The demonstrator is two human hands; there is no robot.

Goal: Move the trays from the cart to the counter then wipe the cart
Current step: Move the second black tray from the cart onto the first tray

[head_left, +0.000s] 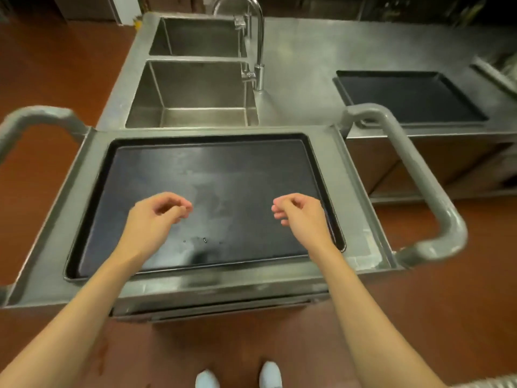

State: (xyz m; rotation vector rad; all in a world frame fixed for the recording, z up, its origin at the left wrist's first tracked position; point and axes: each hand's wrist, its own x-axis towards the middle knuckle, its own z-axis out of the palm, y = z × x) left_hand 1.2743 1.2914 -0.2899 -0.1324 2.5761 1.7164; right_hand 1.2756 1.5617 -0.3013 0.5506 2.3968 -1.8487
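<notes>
At the bottom of the frame, two white shoes stand on the red-brown floor, and both bare forearms reach up from there toward the middle. The left hand and the right hand hover over the near half of a dark baking tray. On each hand the fingers are loosely curled, narrow, and they hold nothing; whether they touch the tray surface I cannot tell.

This tray lies flat on the top shelf of a steel cart, filling most of it, with a raised rim all around. A second rim line along its far and right sides suggests another tray nested under it, but this is not sure. Some small water drops and pale smears show on the surface.

I judge that the tray is stiff, thin metal, rather light but wide, and possibly slippery where it is wet. The best hold is probably on the rim at the two short sides, left and right, one hand on each, keeping it level.

Higher in the frame, beyond the cart, is the steel table with a double sink and a faucet. At the upper right of the frame, another dark tray already rests on the table, near its front edge.
</notes>
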